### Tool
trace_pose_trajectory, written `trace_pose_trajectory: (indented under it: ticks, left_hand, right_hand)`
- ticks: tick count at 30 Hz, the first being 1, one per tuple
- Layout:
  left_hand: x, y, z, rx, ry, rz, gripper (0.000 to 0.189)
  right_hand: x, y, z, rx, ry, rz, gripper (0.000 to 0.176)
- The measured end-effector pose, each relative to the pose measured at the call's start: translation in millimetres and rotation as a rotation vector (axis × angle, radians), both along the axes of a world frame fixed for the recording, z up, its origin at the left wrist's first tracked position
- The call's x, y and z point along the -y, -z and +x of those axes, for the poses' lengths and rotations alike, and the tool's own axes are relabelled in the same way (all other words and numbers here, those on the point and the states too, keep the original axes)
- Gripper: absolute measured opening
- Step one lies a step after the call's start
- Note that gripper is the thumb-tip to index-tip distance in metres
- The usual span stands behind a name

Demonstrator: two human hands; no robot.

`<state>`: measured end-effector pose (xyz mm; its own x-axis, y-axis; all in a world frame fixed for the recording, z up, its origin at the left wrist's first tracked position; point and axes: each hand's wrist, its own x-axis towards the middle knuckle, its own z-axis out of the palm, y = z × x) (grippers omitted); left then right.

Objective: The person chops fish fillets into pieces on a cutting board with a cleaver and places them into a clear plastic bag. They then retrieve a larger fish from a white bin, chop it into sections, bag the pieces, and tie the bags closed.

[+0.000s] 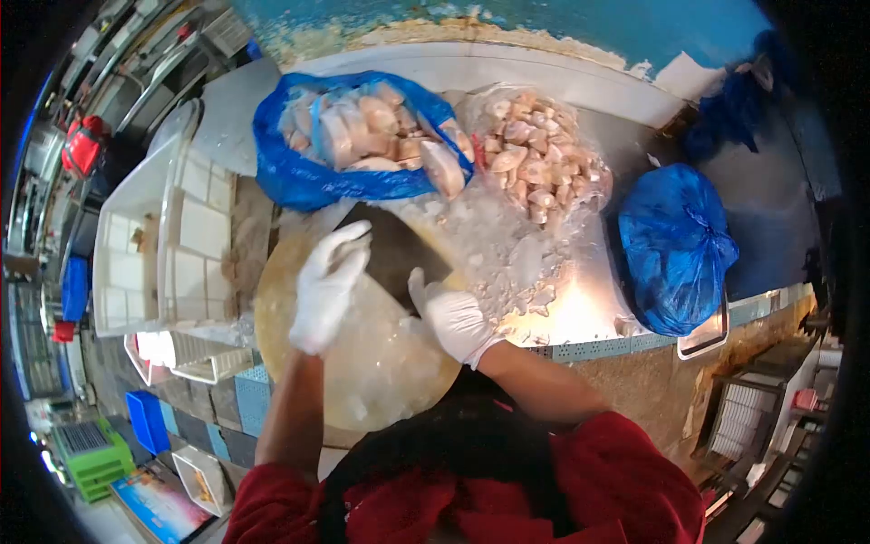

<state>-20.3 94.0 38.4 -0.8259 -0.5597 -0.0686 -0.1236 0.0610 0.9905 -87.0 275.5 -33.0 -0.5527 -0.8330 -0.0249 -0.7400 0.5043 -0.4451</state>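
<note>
My left hand [328,288], in a white glove, is over the left part of a round, pale yellow board [281,281]. Its fingers are bent together near the left edge of a dark, flat, four-sided piece [394,245], perhaps a broad blade. What they hold, if anything, does not show. At the lower right of that piece is my right hand [453,319], also gloved, its thumb raised against the edge and its fingers curled out of sight. Wet, whitish, ice-like bits [385,363] cover much of the board.
Behind the board, a blue bag [281,177] holds pale fish-like pieces [358,127]. A clear bag of smaller pinkish pieces [539,154] lies beside it, with crushed ice [507,240] in front. A tied blue bag [675,249] sits right; white crates [136,263] stand left.
</note>
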Motion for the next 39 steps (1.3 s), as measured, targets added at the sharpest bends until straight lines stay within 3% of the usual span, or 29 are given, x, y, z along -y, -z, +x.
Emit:
trace_pose_trajectory:
  ticks: [2, 4, 5, 9, 10, 12, 14, 15, 16, 18, 19, 20, 21, 24, 26, 27, 28, 30, 33, 35, 37, 39]
  left_hand:
    - [-30, -43, -60, 0.221, 0.203, 0.311, 0.032]
    - [-58, -14, -129, 0.157, 0.295, 0.493, 0.032]
    - [-68, -2, -164, 0.142, 0.34, 0.486, 0.033]
    - [-106, 36, -267, -0.04, 0.279, 0.32, 0.041]
    - [-106, 42, -280, -0.05, 0.257, 0.061, 0.045]
    - [-93, 50, -277, -0.032, 0.213, -0.212, 0.049]
    - [-70, 6, -228, -0.267, 0.179, -0.646, 0.054]
    - [-52, -10, -199, -0.2, 0.134, -0.79, 0.058]
    - [-32, -28, -171, -0.14, 0.091, -0.93, 0.062]
    - [3, -60, -131, -0.12, -0.27, -1.184, 0.058]
    - [21, -71, -118, -0.113, -0.503, -1.295, 0.055]
    - [37, -76, -111, -0.151, -0.812, -1.426, 0.05]
    - [62, -71, -106, -0.14, -0.833, -1.432, 0.05]
    - [124, -55, -104, 0.085, -0.795, -1.342, 0.047]
    - [139, -63, -103, 0.359, -0.234, -0.491, 0.044]
    - [147, -68, -96, 0.345, -0.239, -0.483, 0.044]
    - [156, -78, -86, 0.221, -0.086, -0.616, 0.04]
    - [170, -95, -77, 0.231, 0.004, -0.935, 0.039]
    - [231, -133, -80, -0.008, 0.32, -1.364, 0.034]
    - [251, -167, -93, 0.05, 0.45, -1.35, 0.03]
    - [303, -174, -113, 0.193, 0.312, -0.607, 0.038]
    - [299, -207, -121, 0.182, 0.279, 0.178, 0.044]
  right_hand:
    - [-8, -14, -12, 0.126, -0.018, -0.076, 0.059]
    - [-23, -29, -26, 0.316, 0.085, -0.165, 0.05]
    - [-33, -30, -30, 0.33, 0.153, -0.202, 0.031]
    - [-61, -24, -67, 0.353, 0.244, -0.192, 0.026]
    - [-63, -24, -78, 0.363, 0.234, -0.196, 0.026]
    - [-63, -21, -96, 0.202, 0.291, -0.305, 0.023]
    - [-55, -5, -112, 0.335, 0.372, -0.366, 0.03]
    - [-47, -7, -125, 0.432, 0.371, -0.273, 0.032]
    - [-33, -17, -139, 0.274, 0.329, -0.377, 0.038]
    - [-5, -36, -165, 0.069, 0.359, -0.428, 0.048]
    - [12, -41, -177, 0.025, 0.426, -0.378, 0.052]
    - [30, -38, -191, -0.186, 0.458, -0.379, 0.055]
    - [46, -35, -203, -0.157, 0.425, -0.316, 0.052]
    - [75, -19, -234, -0.073, 0.324, -0.201, 0.04]
    - [83, -22, -252, -0.023, 0.268, -0.139, 0.033]
    - [83, -25, -260, 0.072, 0.304, -0.104, 0.03]
    - [80, -26, -266, 0.17, 0.345, -0.064, 0.03]
    - [75, -23, -286, 0.09, 0.306, -0.121, 0.032]
    - [80, -54, -310, 0.568, 0.274, -0.205, 0.032]
    - [82, -107, -314, 0.881, 0.345, -0.312, 0.028]
    - [94, -145, -326, 0.907, 0.381, -0.36, 0.027]
    - [101, -181, -327, 0.926, 0.413, -0.423, 0.026]
